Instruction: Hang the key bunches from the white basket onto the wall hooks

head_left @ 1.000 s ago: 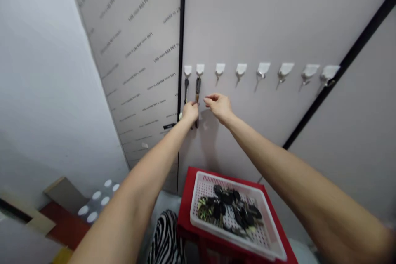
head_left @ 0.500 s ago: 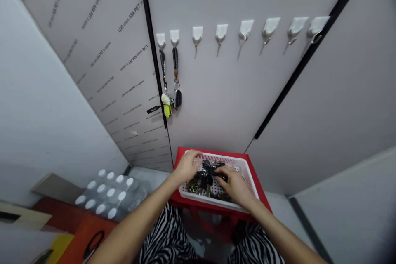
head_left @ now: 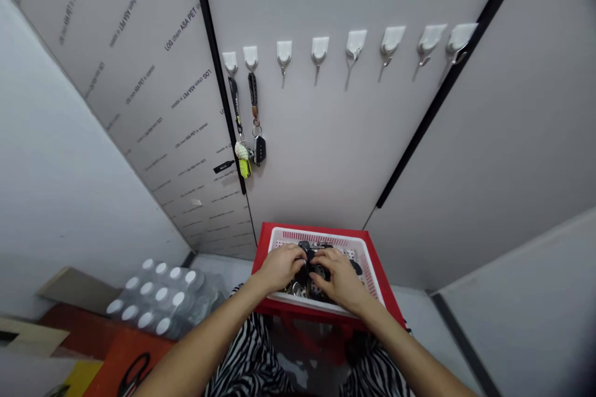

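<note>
Your bare left hand (head_left: 280, 268) and right hand (head_left: 342, 279) curl over black plastic and metal keys (head_left: 302, 278) inside the edges of the white perforated plastic basket (head_left: 371, 272); whether either grips any, I cannot tell. Beyond, two strapped key sets (head_left: 259, 149) hang from eight white hooks' leftmost pair (head_left: 250, 56).

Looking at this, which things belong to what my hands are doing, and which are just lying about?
In use, probably:
keys, left hand and right hand at them
white basket holding them
red stand beneath
wall hooks with two hung key sets

Apparently lying about:
capped bottles
scissors
</note>
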The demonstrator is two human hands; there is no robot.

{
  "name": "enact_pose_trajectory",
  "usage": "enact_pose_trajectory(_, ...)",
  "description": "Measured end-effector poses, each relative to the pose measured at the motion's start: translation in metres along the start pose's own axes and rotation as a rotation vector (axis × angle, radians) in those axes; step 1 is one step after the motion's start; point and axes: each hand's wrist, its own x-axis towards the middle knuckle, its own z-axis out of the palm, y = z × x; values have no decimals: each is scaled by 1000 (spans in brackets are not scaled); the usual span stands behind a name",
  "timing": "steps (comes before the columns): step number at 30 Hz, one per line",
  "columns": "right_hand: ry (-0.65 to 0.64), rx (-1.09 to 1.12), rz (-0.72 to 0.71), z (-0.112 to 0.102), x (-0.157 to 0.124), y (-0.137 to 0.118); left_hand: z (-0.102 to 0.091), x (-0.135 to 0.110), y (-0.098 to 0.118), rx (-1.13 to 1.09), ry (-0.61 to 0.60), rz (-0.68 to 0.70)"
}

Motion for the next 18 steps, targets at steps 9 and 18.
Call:
enact_pose_trajectory(9,-1,139,-17,-3,0,2,13,17,9,-611,183,-238)
enact_pose_trajectory(18,94,465,177,-1,-2,8,22,16,4,-1071,26,-492)
